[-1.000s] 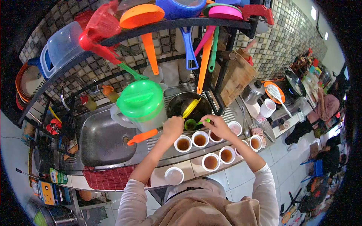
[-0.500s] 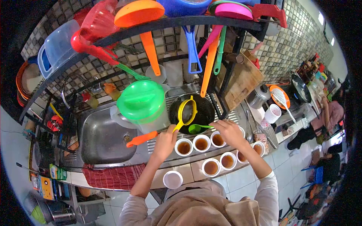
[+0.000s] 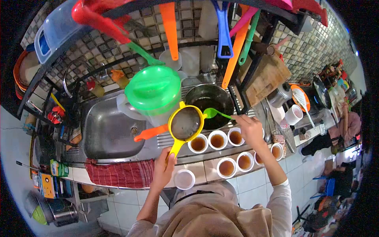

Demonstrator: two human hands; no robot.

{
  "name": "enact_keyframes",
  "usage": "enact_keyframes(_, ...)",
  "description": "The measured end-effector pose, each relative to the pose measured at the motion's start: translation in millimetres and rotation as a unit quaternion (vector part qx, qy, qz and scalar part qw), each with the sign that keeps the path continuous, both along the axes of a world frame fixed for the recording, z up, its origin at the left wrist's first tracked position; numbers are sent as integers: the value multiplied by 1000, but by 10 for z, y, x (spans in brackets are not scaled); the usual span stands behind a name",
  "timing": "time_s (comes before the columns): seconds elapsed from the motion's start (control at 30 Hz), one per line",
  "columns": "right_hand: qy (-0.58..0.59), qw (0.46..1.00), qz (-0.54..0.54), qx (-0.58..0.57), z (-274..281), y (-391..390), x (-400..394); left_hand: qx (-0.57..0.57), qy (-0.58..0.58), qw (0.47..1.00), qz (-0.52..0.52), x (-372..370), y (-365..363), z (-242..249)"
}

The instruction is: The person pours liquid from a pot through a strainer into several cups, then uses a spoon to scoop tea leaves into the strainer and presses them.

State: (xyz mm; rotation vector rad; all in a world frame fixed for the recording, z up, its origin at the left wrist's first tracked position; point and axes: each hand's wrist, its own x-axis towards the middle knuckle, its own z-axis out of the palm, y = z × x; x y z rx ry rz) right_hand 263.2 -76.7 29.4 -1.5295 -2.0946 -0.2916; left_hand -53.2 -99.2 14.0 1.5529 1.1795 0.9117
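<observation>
My left hand is closed around the handle of a yellow strainer, whose round mesh faces up over the counter edge of the sink. A green ladle is gripped at its handle end by my right hand. Its bowl hangs over a dark pot containing dark liquid, close beside the strainer's rim. White cups of brown liquid stand in two rows below, among them a front cup and a back cup. Another white cup, without brown liquid, sits near my left forearm.
A clear pitcher with a green lid stands left of the pot, an orange handle before it. Further left is the steel sink, with a red cloth over the counter edge. Utensils hang overhead, including a blue handle.
The strainer has moved from above the pot toward me and left, over the cups' side. My right hand has shifted slightly right with the ladle. The camera view has tilted down.
</observation>
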Motion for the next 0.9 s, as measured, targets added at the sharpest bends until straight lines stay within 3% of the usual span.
enact_keyframes(0.03, 40, 999, -16, -3, -15, -15, -13, -5, 0, 1000, 3, -48, -60, 29)
enact_keyframes(0.1, 57, 998, -22, -23, -47, -29, -2, -164, -125, 978, -15, -146, -184, 128)
enact_keyframes(0.3, 93, 994, -58, -14, -70, -21, -52, -253, -142, 954, -81, -539, -419, 176)
enact_keyframes(0.53, -26, 996, -84, 4, -50, 195, -227, -407, -176, 876, -188, -866, -576, 196)
enact_keyframes(0.7, -125, 989, -74, 10, -209, 449, -274, -399, -148, 887, -177, -903, -668, 135)
enact_keyframes(0.9, -81, 995, -52, -8, -257, 561, -507, -360, -100, 908, -187, -932, -732, 52)
